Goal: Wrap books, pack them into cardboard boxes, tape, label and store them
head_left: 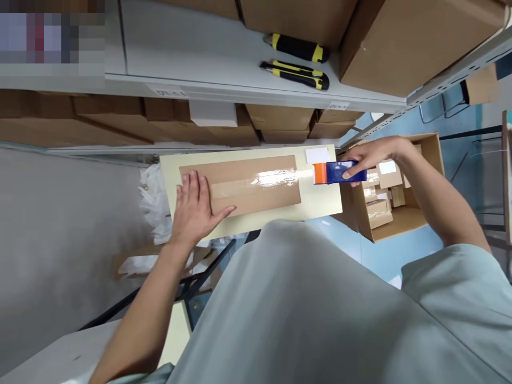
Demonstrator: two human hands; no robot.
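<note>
While flat on the cardboard box (244, 184), left hand (192, 205) fingers apart; right hand (370, 157) clamped around tape dispenser (334, 173).

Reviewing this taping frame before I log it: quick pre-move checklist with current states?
1. Left hand flat on the near end of the cardboard box, pinning it: ok.
2. Right hand gripping the tape dispenser: ok.
3. Dispenser past the far end of the box, over the table: ok.
4. Tape strip runs along the box's length up to the dispenser: ok.
5. Tape cut from the dispenser: cannot tell.
6. Strip pressed flat without wrinkles: cannot tell, glare covers part of it.
</note>
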